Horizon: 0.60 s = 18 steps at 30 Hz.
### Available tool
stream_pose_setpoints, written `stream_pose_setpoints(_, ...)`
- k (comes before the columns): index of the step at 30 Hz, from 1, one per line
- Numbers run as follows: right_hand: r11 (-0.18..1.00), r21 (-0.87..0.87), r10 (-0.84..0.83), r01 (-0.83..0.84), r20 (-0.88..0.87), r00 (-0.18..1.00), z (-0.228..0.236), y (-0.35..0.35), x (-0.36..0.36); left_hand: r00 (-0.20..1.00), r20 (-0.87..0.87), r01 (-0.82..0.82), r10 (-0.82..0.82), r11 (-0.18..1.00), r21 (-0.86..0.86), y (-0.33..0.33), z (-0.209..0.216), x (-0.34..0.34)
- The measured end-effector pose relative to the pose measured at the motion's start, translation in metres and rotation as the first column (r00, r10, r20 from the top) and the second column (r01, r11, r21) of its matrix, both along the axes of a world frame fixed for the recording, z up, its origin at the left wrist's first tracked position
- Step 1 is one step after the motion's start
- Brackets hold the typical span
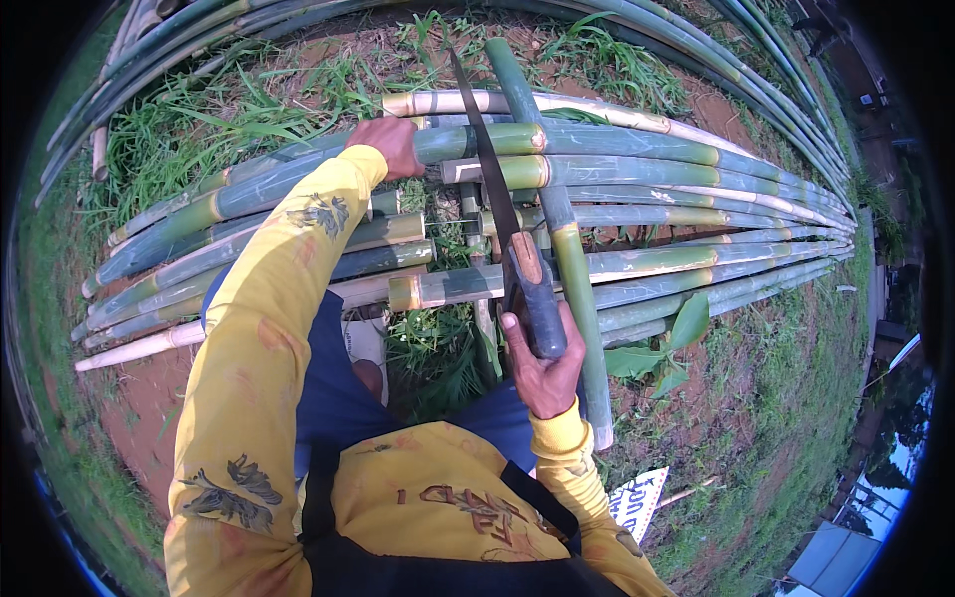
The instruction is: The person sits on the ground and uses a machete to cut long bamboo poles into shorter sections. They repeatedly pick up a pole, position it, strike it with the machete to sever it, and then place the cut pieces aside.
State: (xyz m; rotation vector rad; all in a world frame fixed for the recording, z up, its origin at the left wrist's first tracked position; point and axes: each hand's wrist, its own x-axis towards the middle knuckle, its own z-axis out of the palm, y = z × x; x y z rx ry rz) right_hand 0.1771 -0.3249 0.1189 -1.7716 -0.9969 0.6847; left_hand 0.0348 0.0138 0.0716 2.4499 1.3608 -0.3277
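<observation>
My right hand (546, 366) is closed round the dark handle of a handsaw (490, 174), whose long narrow blade points away from me. The blade lies across a thick green bamboo pole (443, 145), to the right of my left hand. My left hand (389, 145) grips that same pole from above, its fingers partly hidden. Just right of the saw, a single bamboo piece (570, 257) lies crosswise over the others. Beneath and beside the blade, several cut bamboo poles (657, 171) run left and right, some with their cut ends showing.
More long bamboo poles (686, 50) lie at the far side. Grass (249, 129) and bare reddish soil surround the stack. A leafy green sprig (676, 343) sits by the near right poles. A printed white sign (640, 500) stands near my right forearm.
</observation>
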Motion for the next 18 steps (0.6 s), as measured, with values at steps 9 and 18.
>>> stream_pose_setpoints(9,0.998,0.042,0.049,-0.047,-0.037,0.998,0.001,-0.009,0.011,0.999,0.001,-0.045,0.045,0.998,0.047,-0.01,-0.023,-0.005)
stream_pose_setpoints(18,1.0,-0.03,-0.005,0.003,-0.078,0.997,0.005,-0.049,-0.01,1.0,0.023,-0.016,0.015,1.0,0.011,0.003,-0.011,-0.007)
